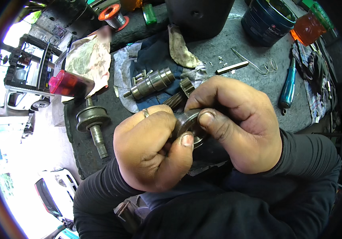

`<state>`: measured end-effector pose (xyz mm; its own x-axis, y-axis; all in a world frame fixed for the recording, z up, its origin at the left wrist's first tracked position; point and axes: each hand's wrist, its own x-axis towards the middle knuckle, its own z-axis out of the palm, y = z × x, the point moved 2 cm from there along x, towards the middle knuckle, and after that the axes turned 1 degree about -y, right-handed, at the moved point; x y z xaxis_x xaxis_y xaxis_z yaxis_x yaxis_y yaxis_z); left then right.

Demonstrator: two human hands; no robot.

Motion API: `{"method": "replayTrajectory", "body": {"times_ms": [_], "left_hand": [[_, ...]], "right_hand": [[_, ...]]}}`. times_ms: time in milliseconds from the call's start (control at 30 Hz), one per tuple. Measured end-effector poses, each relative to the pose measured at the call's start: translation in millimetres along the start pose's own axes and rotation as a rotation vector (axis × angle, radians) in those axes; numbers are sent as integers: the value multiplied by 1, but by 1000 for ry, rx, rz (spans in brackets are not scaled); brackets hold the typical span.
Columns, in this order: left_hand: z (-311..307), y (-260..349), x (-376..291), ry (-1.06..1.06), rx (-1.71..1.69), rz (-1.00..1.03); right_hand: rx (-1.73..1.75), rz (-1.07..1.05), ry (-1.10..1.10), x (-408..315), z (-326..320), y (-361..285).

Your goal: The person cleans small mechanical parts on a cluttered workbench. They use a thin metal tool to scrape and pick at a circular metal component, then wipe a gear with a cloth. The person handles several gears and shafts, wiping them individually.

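Note:
A round metal ring (188,119), perhaps a bearing race, is pinched between both my hands over the bench's near edge. My left hand (153,149) grips its left side, the thumb pressing on the rim. On the right side, my right hand (239,122) holds it with thumb and bent forefinger; the fingers hide much of the ring. Just beyond lies a splined metal shaft with a gear (186,86), partly covered by my hands. A stepped steel cylinder (153,83) rests on a dark blue cloth (151,58) beside several small metal pins (141,75).
A splined shaft with a flange (93,119) stands at the bench's left, near a bottle of red liquid (71,83). Farther back are a solder spool (113,16), a dark tub (268,22) and a coiled wire (268,67). A blue-handled tool (288,86) lies right.

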<state>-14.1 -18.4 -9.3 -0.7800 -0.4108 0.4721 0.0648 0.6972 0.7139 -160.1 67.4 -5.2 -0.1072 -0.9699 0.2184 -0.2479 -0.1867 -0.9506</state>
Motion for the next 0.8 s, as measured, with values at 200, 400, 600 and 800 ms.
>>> {"method": "replayTrajectory", "body": {"times_ms": [200,400,600,800], "left_hand": [[3,-7,2,47,23,-124],[13,-10,-2,247,-381,-318],[5,-12,0,162,-646,-625],[13,-11,3,159,-732,-636]], "right_hand": [[123,24,49,3,-2,14],[462,336,59,7,-1,8],[519,340,52,7,-3,9],[571,375,72,8,-4,13]]}}
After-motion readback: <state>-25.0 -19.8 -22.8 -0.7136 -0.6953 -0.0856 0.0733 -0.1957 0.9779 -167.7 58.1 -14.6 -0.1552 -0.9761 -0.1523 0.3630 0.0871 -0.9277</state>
